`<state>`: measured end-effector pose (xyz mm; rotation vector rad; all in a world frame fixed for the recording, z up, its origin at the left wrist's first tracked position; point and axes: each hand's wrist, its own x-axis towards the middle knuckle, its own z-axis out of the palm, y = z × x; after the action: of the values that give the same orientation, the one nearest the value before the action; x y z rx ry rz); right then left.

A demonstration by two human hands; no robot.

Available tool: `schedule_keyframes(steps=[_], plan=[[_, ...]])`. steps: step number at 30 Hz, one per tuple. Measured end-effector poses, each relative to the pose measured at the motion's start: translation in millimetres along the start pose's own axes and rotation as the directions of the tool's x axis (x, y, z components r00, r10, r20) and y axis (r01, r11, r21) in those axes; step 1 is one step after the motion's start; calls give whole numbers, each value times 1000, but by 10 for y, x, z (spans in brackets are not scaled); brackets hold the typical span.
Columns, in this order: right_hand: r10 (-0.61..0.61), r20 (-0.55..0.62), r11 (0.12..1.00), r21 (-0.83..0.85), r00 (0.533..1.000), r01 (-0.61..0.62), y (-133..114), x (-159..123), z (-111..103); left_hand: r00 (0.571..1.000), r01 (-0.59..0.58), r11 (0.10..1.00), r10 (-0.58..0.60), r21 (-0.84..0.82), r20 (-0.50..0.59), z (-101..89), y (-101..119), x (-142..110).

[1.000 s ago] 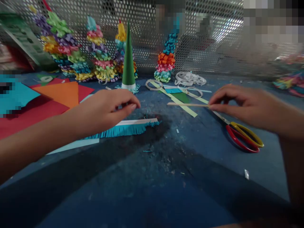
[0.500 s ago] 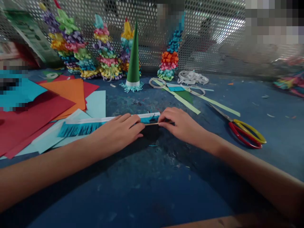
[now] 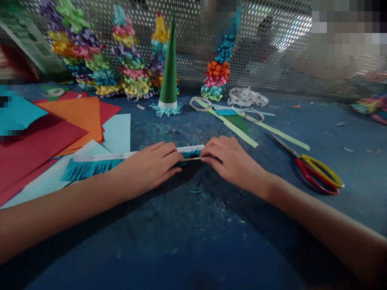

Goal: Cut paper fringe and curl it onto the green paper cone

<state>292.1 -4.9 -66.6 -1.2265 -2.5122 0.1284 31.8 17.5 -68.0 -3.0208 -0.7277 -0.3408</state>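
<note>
A strip of blue fringed paper with a white upper band lies across the table under my hands. A thin wooden stick runs along its fringe between my two hands. My left hand lies over the middle of the strip, fingers closed around the stick's left end; the thumb is below. My right hand pinches the stick's other end at the strip's right tip. The fringe by the right fingertips looks curled. Beyond them stands a green paper cone with a light-blue fringe round its base.
Scissors with red and yellow handles lie at right. Coloured paper sheets are stacked at left. Pale green strips and rolls of tape lie behind my right hand. Several decorated cones stand along a perforated metal panel.
The view has shifted slightly, so the scissors sit further right and the paper sheets further left. Both hands keep nearly the same grip on the stick.
</note>
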Motion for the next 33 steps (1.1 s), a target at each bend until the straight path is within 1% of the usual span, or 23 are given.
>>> schedule_keyframes(steps=[3,6,9,12,14,16,18,20,23,25,29,31,33], plan=[[-15,32,1000,-4,999,16,13,-10,11,1000,7,998,-8,-65,-8,38,-10,15],[-44,45,999,-9,998,44,41,-9,10,1000,5,996,-7,-88,-12,39,-5,42],[-62,43,997,-34,997,64,47,-21,-7,1000,18,995,-16,-97,18,19,11,82],[-100,39,986,-132,994,104,-2,-43,-58,996,55,990,-46,-128,72,-1,23,122],[-156,33,964,-214,987,159,-68,-43,-95,995,69,986,-57,-152,83,-11,22,147],[-215,47,946,-236,975,220,-142,-13,-111,995,74,982,-60,-175,84,-21,15,171],[-257,80,937,-225,963,268,-200,46,-91,992,87,979,-69,-183,104,-37,5,193],[-280,114,928,-222,953,299,-221,117,-46,986,110,979,-85,-174,147,-57,-2,208],[-294,143,931,-183,945,317,-174,199,20,972,150,976,-117,-155,206,-88,-12,211],[-312,157,933,-136,937,333,-108,228,44,968,159,973,-120,-167,222,-99,-25,203],[-373,156,920,-67,915,387,15,252,75,978,123,959,-74,-256,195,-99,-71,186],[-387,125,917,-49,913,395,46,257,98,983,111,953,-63,-283,173,-91,-91,182],[-377,89,924,-29,922,380,53,262,118,984,113,948,-65,-297,166,-81,-100,185]])
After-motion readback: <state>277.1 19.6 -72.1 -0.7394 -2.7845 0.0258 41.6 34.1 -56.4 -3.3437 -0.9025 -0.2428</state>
